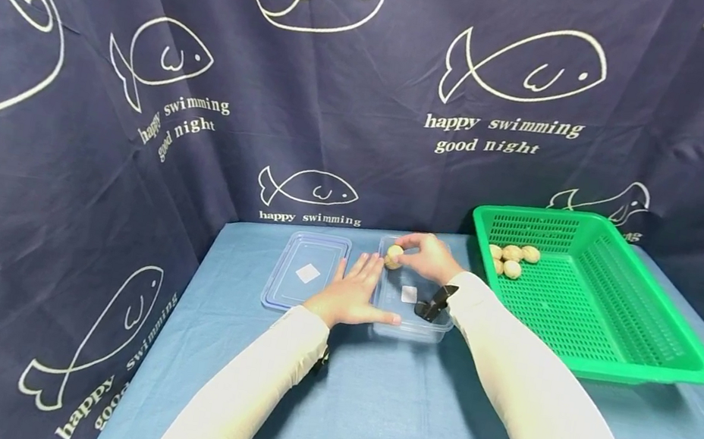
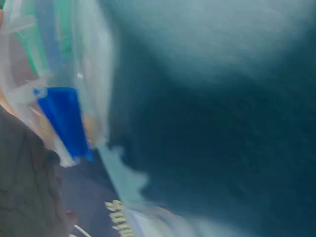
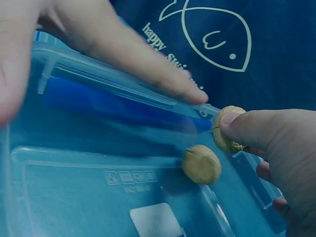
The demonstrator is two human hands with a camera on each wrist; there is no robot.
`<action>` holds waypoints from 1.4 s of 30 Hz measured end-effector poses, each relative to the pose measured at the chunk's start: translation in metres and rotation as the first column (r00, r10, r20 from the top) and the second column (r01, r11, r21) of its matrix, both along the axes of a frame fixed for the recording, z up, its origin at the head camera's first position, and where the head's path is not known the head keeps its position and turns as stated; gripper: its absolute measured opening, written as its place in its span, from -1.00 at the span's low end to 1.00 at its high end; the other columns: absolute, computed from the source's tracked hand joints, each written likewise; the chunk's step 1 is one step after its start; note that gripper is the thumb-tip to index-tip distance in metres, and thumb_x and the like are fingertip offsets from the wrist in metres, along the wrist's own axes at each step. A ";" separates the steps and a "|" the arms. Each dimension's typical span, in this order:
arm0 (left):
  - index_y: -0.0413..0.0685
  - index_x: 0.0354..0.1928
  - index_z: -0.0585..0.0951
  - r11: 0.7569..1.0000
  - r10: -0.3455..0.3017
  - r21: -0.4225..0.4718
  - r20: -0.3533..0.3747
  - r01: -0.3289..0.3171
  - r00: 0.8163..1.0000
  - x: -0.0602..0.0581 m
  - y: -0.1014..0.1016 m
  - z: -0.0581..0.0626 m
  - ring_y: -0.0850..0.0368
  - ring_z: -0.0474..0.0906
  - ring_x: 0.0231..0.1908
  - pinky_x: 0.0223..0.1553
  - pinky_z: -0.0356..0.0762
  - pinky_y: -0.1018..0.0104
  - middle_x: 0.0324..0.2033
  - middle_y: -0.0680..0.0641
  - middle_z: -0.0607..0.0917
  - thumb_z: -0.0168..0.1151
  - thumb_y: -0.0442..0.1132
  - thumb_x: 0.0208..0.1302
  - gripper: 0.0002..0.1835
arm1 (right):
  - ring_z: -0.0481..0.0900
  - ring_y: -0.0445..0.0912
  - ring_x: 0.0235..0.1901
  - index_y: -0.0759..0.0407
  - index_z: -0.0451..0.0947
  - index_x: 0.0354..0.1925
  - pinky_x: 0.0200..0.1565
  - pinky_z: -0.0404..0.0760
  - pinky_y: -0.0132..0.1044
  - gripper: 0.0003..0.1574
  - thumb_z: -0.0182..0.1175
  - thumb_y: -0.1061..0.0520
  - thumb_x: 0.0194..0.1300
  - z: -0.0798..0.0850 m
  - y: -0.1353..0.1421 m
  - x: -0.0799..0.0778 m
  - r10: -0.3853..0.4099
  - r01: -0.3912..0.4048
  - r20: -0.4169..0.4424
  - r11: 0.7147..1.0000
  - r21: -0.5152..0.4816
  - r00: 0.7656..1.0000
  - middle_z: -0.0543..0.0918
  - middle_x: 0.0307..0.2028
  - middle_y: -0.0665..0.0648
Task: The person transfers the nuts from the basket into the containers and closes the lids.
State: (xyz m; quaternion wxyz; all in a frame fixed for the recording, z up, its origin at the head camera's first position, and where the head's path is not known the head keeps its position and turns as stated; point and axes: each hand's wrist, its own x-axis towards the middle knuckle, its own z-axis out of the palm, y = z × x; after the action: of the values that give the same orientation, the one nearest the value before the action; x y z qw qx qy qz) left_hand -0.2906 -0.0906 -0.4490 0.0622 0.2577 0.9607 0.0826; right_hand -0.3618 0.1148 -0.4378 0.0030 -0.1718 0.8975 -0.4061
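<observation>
A clear plastic box (image 1: pixel 411 324) with a white label inside stands between my hands. My right hand (image 1: pixel 430 258) pinches a walnut (image 3: pixel 228 129) between thumb and fingers, at the box's far left corner. Below it, a second walnut (image 3: pixel 201 165) lies on the floor of the box. My left hand (image 1: pixel 349 297) rests along the box's left rim with straight, spread fingers, the thumb reaching over the near rim. A blue clip (image 2: pixel 66 121) hangs along the box's side in the left wrist view.
A green basket (image 1: pixel 639 370) stands at the right with several walnuts (image 1: pixel 512 254) gathered in its far left corner. Left of the box lies a clear lid (image 1: pixel 293 293) with a blue edge. A dark printed curtain (image 1: pixel 341 110) rises behind the blue-covered table (image 1: pixel 388 425).
</observation>
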 end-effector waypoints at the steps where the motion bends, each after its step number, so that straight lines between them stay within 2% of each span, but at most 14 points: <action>1: -0.15 0.62 -0.13 1.000 0.001 -0.011 -0.006 -0.001 1.000 0.001 0.001 0.002 -0.03 -0.28 0.59 0.50 -0.33 -0.22 0.61 -0.12 -0.11 0.00 0.68 0.05 0.36 | 0.60 0.17 0.14 0.28 0.64 0.13 0.21 0.48 0.07 -0.49 0.42 0.11 0.25 -0.002 -0.001 0.000 -0.003 0.003 0.005 1.000 -0.006 1.000 0.71 0.05 0.28; 4: -0.17 0.61 -0.13 0.999 0.015 -0.035 -0.020 -0.016 1.000 0.003 0.006 0.004 0.00 -0.30 0.59 0.51 -0.37 -0.15 0.61 -0.13 -0.10 -0.03 0.71 0.03 0.38 | 0.59 0.15 0.15 0.28 0.63 0.15 0.24 0.47 0.06 -0.46 0.42 0.10 0.25 -0.007 -0.003 0.001 -0.010 0.010 0.013 1.000 -0.029 1.000 0.70 0.07 0.28; 8: -0.17 0.61 -0.14 0.999 0.017 -0.029 -0.022 -0.018 1.000 0.002 0.006 -0.001 0.00 -0.32 0.59 0.51 -0.40 -0.15 0.61 -0.13 -0.11 -0.04 0.71 0.03 0.38 | 0.59 0.13 0.16 0.31 0.63 0.15 0.26 0.45 0.06 -0.45 0.43 0.12 0.24 -0.011 -0.003 0.004 -0.003 0.003 0.012 0.999 -0.045 1.000 0.70 0.08 0.29; 15: -0.10 0.62 -0.10 0.999 -0.046 0.001 -0.018 0.046 0.999 0.001 -0.005 0.003 -0.02 -0.34 0.59 0.49 -0.45 -0.19 0.61 -0.11 -0.09 0.08 0.61 0.09 0.30 | 0.58 0.14 0.19 0.31 0.64 0.15 0.28 0.41 0.14 -0.46 0.44 0.14 0.24 -0.019 -0.004 0.006 0.028 -0.030 -0.020 0.996 -0.081 0.999 0.71 0.07 0.29; 20: -0.13 0.62 -0.07 0.995 -0.101 -0.021 -0.052 0.100 0.994 -0.001 -0.011 0.004 -0.03 -0.31 0.59 0.50 -0.42 -0.17 0.61 -0.12 -0.07 0.05 0.60 0.12 0.27 | 0.58 0.16 0.18 0.31 0.64 0.14 0.26 0.43 0.15 -0.47 0.45 0.14 0.22 -0.019 -0.004 0.006 0.043 -0.047 -0.051 0.996 -0.077 0.998 0.71 0.06 0.29; 26: -0.15 0.61 -0.04 0.994 -0.112 -0.011 -0.065 0.111 0.992 -0.003 -0.014 0.001 -0.01 -0.33 0.59 0.50 -0.43 -0.17 0.60 -0.14 -0.03 0.04 0.61 0.12 0.27 | 0.58 0.17 0.20 0.33 0.62 0.16 0.26 0.45 0.11 -0.47 0.40 0.14 0.27 -0.018 -0.004 0.004 0.054 -0.056 -0.030 0.995 -0.079 0.998 0.69 0.10 0.30; 30: -0.15 0.61 -0.03 0.994 -0.105 -0.029 -0.076 0.103 0.992 -0.003 -0.015 -0.001 -0.02 -0.31 0.59 0.50 -0.41 -0.18 0.60 -0.13 -0.01 0.04 0.61 0.13 0.26 | 0.56 0.17 0.22 0.30 0.61 0.17 0.25 0.46 0.09 -0.47 0.40 0.11 0.28 -0.006 -0.002 0.004 0.027 -0.029 -0.024 0.996 -0.087 0.999 0.67 0.14 0.30; 36: -0.15 0.61 -0.02 0.996 -0.091 0.004 -0.072 0.092 0.993 -0.003 -0.015 -0.002 -0.06 -0.28 0.59 0.49 -0.37 -0.22 0.60 -0.12 0.01 0.06 0.59 0.13 0.26 | 0.57 0.17 0.20 0.25 0.61 0.20 0.17 0.54 0.07 -0.48 0.36 0.11 0.31 0.025 0.013 0.007 -0.023 0.019 -0.045 0.997 -0.071 0.999 0.66 0.16 0.27; 42: -0.12 0.61 -0.02 0.998 -0.065 0.024 -0.060 0.067 0.996 -0.001 -0.013 -0.002 -0.03 -0.32 0.59 0.49 -0.41 -0.21 0.60 -0.10 -0.01 0.06 0.62 0.08 0.29 | 0.57 0.12 0.20 0.23 0.62 0.19 0.17 0.52 0.05 -0.49 0.37 0.11 0.31 0.041 0.042 0.005 -0.083 0.075 -0.132 0.995 -0.065 0.988 0.69 0.12 0.23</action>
State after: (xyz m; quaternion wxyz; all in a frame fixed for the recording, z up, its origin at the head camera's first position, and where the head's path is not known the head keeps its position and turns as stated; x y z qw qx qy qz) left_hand -0.2920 -0.1034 -0.4515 0.0333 0.2923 0.9520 0.0851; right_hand -0.3568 0.1569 -0.3965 -0.0788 -0.1632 0.8892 -0.4200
